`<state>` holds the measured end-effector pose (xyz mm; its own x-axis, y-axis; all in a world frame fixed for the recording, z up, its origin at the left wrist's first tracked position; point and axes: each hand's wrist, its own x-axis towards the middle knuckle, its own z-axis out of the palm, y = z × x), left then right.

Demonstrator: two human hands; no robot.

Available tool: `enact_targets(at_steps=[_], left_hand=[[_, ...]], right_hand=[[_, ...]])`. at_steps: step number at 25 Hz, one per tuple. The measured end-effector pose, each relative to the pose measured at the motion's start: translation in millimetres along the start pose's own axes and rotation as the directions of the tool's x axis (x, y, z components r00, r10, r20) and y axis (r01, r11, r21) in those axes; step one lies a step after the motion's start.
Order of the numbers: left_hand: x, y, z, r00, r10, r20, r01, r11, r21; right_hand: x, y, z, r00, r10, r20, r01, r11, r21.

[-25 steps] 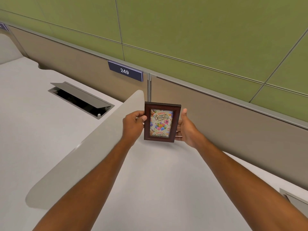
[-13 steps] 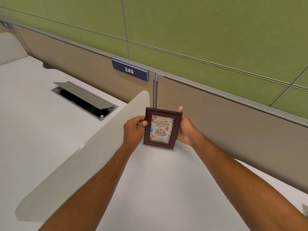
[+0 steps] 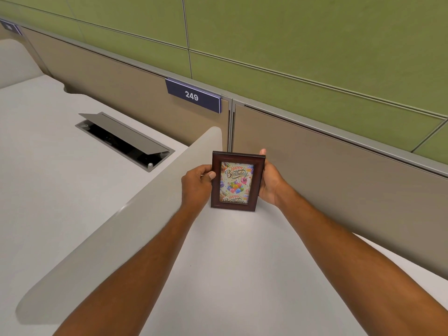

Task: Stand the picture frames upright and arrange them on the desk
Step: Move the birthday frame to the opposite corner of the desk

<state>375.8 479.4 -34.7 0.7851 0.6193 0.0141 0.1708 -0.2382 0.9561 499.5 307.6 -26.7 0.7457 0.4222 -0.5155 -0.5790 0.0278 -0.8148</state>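
As the picture frame [image 3: 236, 182] stands long-axis upright between them, your left hand [image 3: 196, 185] and right hand [image 3: 271, 181] clamp its sides on the worktop [image 3: 230, 263].

A pale grey counter [image 3: 230, 275] fills the lower part of the view, lit evenly with soft shadows. A rounded, off-white divider panel [image 3: 116, 229] runs across it at a slant from the lower left up to the back corner. To its left lies another stretch of the same grey surface, with a metal cable hatch [image 3: 126, 139] set into it, its lid propped half open over a dark slot. Along the back stands a low tan partition [image 3: 339, 180] with a grey metal top rail. A dark blue number plate [image 3: 193, 96] reading 249 hangs on that rail. Behind rises a green wall [image 3: 291, 40] crossed by thin seams.
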Motion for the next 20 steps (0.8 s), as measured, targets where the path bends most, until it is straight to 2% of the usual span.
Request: enact_targets(at_steps=[5,10,16,20], left_hand=[[0,-6,6,0.998,0.033,-0.047,-0.032,0.999,0.024],[-13,-13,5,0.996,0.023,-0.091,-0.023,1.0,0.001],[-74,-31,-5,0.973,-0.166,-0.163,0.163,0.986,-0.033],[-134,-31,-12,0.963,-0.26,-0.07,0.25,0.96,-0.125]], right_hand=[[1,1,-1,1.0,0.01,0.0,-0.01,1.0,0.003],[-11,4,-11,0.996,-0.024,-0.089,0.003,0.972,-0.235],[-67,34,-51,0.956,-0.162,-0.245,0.077,0.944,-0.322],[-132,70,-63,0.939,-0.171,-0.3,0.084,0.955,-0.283]])
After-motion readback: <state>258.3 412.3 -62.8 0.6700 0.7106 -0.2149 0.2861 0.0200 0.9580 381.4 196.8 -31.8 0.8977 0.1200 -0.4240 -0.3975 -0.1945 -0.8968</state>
